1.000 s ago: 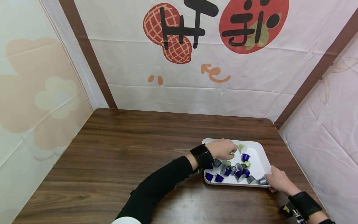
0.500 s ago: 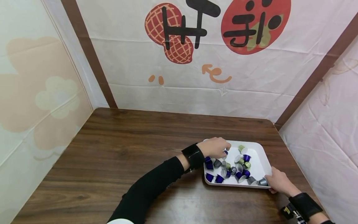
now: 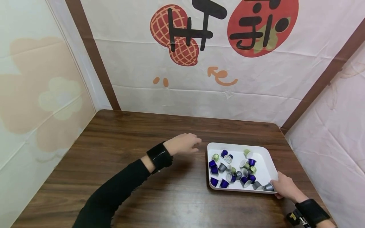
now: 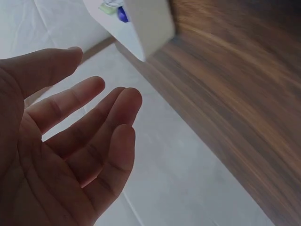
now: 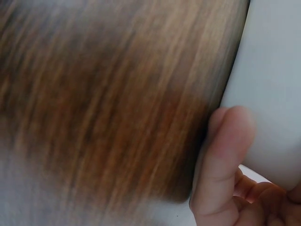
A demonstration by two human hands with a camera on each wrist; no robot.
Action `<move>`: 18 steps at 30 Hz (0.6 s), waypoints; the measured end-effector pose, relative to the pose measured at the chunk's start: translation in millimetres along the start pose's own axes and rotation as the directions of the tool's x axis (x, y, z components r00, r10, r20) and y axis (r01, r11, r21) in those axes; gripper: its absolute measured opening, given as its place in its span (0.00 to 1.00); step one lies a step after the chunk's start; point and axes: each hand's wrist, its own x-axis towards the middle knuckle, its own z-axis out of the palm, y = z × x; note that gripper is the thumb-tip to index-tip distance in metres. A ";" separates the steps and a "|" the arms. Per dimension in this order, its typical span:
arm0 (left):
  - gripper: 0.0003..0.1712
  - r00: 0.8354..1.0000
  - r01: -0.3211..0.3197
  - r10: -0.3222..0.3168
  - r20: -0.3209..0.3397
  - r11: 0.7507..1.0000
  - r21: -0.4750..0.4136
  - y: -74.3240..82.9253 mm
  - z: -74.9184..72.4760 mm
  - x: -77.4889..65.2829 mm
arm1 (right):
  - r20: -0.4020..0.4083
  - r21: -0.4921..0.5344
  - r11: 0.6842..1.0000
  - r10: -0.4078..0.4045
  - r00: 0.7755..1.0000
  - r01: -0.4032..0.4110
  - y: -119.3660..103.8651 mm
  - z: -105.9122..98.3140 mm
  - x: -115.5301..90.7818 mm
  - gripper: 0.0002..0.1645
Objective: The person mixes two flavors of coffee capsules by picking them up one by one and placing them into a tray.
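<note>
A white rectangular tray (image 3: pixel 268 161) lies on the right part of the table, holding several coffee capsules: blue (image 3: pixel 214 181), grey (image 3: pixel 222 167) and green (image 3: pixel 215 157). Its near right corner is gripped by my right hand (image 3: pixel 288 186). In the right wrist view the thumb (image 5: pixel 228 146) lies along the tray's white outer wall (image 5: pixel 273 84); the fingers are partly hidden. My left hand (image 3: pixel 183 144) hovers over the table, left of the tray and apart from it. The left wrist view shows that left hand's loosely bent fingers (image 4: pixel 101 132) with nothing between them.
The brown wooden table (image 3: pixel 137 136) extends to the left and front of the tray. A white printed cloth wall (image 3: pixel 182 98) stands behind it, with more cloth at both sides. Black straps (image 3: pixel 159 156) wrap both wrists.
My left hand has moved left from above the capsules to beyond the tray's left edge. Capsules at the tray's upper left are now uncovered. My right hand stays at the same corner.
</note>
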 end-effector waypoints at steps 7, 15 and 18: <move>0.05 0.996 0.087 -0.088 -0.014 0.996 -0.019 -19.9 4.7 -40.4 | 0.000 -0.004 1.000 0.015 1.000 -0.015 0.3 -4.3 0.5 0.27; 0.10 0.988 0.148 -0.149 -0.049 0.989 -0.028 -28.7 17.8 -72.3 | 0.032 0.020 1.000 0.012 0.999 -0.013 3.7 -5.0 -1.8 0.28; 0.11 0.982 0.174 -0.176 -0.065 0.984 -0.029 -29.3 21.5 -81.7 | 0.050 -0.013 1.000 0.007 0.999 -0.006 -2.6 -12.9 -4.5 0.26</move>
